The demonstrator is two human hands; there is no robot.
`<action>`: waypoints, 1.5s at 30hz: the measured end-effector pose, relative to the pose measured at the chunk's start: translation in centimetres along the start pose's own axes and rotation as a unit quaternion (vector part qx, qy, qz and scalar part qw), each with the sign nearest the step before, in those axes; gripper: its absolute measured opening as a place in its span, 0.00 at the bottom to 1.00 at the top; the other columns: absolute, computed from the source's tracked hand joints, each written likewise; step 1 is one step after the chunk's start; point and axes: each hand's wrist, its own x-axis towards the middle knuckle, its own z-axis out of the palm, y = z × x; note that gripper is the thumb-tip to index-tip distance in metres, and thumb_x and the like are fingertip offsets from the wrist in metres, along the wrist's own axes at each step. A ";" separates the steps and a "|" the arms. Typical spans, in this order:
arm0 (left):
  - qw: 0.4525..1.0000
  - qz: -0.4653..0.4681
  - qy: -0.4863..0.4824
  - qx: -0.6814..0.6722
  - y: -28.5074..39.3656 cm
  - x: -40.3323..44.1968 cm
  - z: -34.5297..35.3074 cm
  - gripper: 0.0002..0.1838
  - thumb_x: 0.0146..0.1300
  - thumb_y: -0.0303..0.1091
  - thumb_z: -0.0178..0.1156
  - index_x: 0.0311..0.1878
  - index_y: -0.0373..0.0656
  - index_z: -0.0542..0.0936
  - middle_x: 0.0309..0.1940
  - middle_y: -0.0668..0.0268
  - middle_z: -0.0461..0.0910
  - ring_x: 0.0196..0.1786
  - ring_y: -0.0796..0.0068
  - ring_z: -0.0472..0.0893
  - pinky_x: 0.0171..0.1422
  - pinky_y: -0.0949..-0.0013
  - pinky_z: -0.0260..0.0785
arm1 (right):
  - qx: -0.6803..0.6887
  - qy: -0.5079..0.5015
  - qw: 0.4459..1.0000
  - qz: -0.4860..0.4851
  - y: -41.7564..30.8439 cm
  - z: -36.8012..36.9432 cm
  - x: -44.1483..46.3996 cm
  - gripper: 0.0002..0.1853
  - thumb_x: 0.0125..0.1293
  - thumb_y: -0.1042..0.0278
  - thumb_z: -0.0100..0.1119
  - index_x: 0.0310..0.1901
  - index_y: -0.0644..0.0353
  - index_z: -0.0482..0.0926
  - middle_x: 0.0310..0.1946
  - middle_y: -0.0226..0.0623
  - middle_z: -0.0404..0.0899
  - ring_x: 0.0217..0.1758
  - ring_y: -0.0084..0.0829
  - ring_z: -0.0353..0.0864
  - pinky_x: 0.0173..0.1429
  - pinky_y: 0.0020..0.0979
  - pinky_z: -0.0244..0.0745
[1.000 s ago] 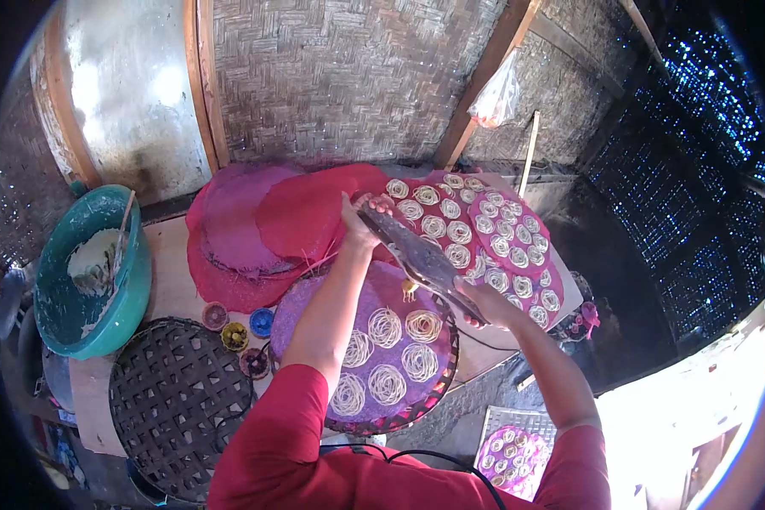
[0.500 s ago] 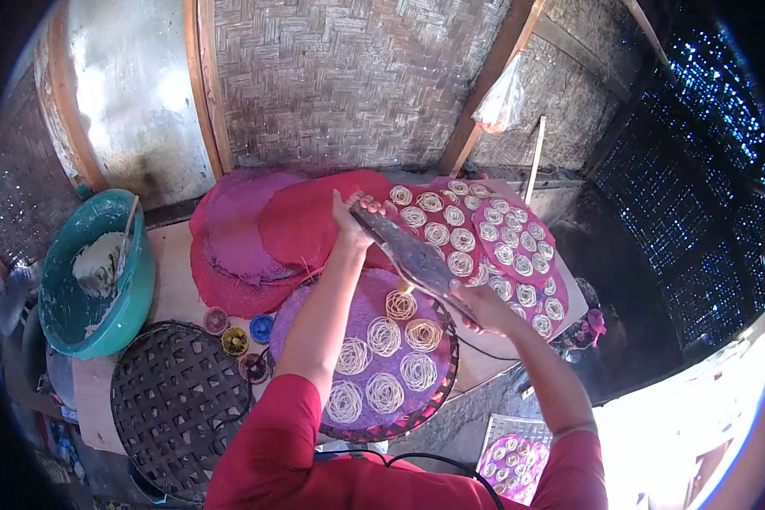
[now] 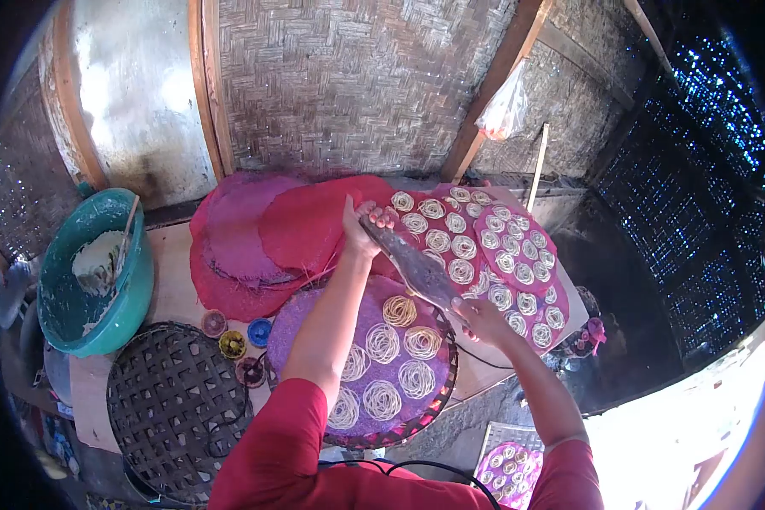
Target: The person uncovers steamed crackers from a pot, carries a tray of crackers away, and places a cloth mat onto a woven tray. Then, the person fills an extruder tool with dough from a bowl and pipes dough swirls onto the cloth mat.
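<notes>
A long dark wooden press (image 3: 416, 268) slants down to the right between my hands. At its upper left end my left hand (image 3: 367, 225) is wrapped round it, fingertips showing on top. My right hand (image 3: 482, 320) grips the lower right end. Below the tool lies a round purple mat (image 3: 361, 327) on a woven tray, bearing several pale noodle-like coils (image 3: 382, 342) and a yellower coil (image 3: 399, 311) near the tool. Whether dough hangs from the tool cannot be seen.
A green basin (image 3: 136, 293) with white dough stands at the left, beside a dark woven tray (image 3: 174, 408). Small colour cups (image 3: 259, 331) sit between the trays. Red mats (image 3: 306, 225) lie behind; coil-covered pink mats (image 3: 518, 246) lie right. A plastic bag (image 3: 506, 110) hangs behind.
Below the tool, a yellowish coil has formed on the purple mat where strands hung earlier. Both hands still hold the tool, which has turned and shifted slightly.
</notes>
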 end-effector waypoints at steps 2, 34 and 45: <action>0.995 0.021 -0.077 0.060 1.5 -1.3 4.7 0.29 0.63 0.64 0.39 0.20 0.49 0.67 0.12 0.73 0.65 0.17 0.75 0.68 0.28 0.67 0.63 | 0.072 -0.002 0.996 -0.060 -0.3 0.1 0.0 0.31 0.64 0.36 0.43 0.33 0.62 0.77 0.17 0.30 0.71 0.18 0.21 0.70 0.23 0.25 0.64; 0.988 0.144 0.052 0.030 10.2 -8.7 3.6 0.28 0.66 0.59 0.28 0.15 0.53 0.59 0.08 0.76 0.56 0.11 0.79 0.59 0.20 0.71 0.56 | -0.101 -0.034 0.994 -0.014 -9.0 4.3 1.4 0.45 0.58 0.24 0.35 0.23 0.68 0.78 0.15 0.43 0.75 0.22 0.36 0.80 0.33 0.36 0.74; 0.987 0.146 0.066 0.023 9.7 -7.1 -0.9 0.28 0.65 0.61 0.31 0.14 0.54 0.61 0.06 0.76 0.54 0.08 0.79 0.56 0.18 0.72 0.54 | -0.127 -0.014 0.991 -0.046 -5.9 5.7 5.3 0.43 0.61 0.26 0.35 0.21 0.67 0.78 0.14 0.42 0.74 0.21 0.34 0.79 0.35 0.36 0.73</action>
